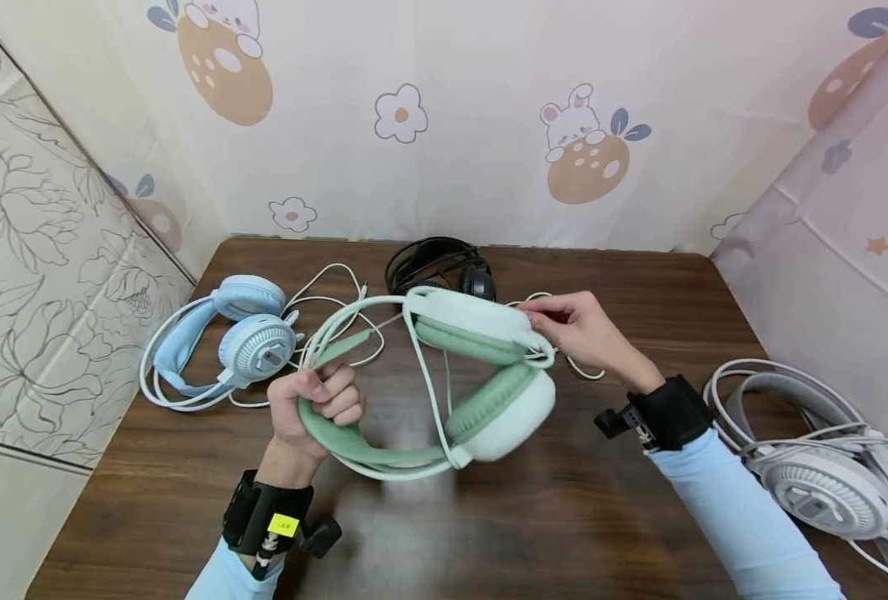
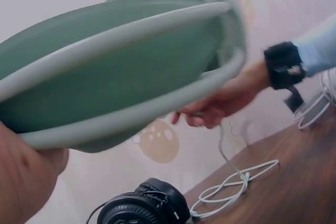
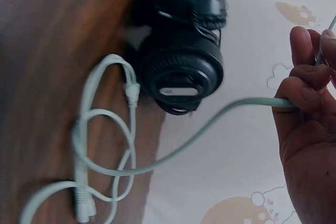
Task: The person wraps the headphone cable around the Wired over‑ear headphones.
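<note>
My left hand (image 1: 316,408) grips the headband of a pair of white and green headphones (image 1: 514,421), lifted over the table with the two ear cups toward the right. Green padding lines the band and the cups. Beside the upper cup, my right hand (image 1: 582,333) pinches the headphones' pale green cable (image 3: 207,125). In the right wrist view this cable runs from the curled fingers down to loose loops on the wood. The left wrist view shows the green headband (image 2: 121,66) close up, held at its lower left by the left hand (image 2: 26,177).
Light blue headphones (image 1: 259,348) lie at the left of the brown wooden table (image 1: 526,533), their white cord trailing rightward. Black headphones (image 1: 477,282) sit at the back edge, behind the lifted pair. Greyish white headphones (image 1: 826,496) are at the right. Patterned curtains (image 1: 474,167) hang behind.
</note>
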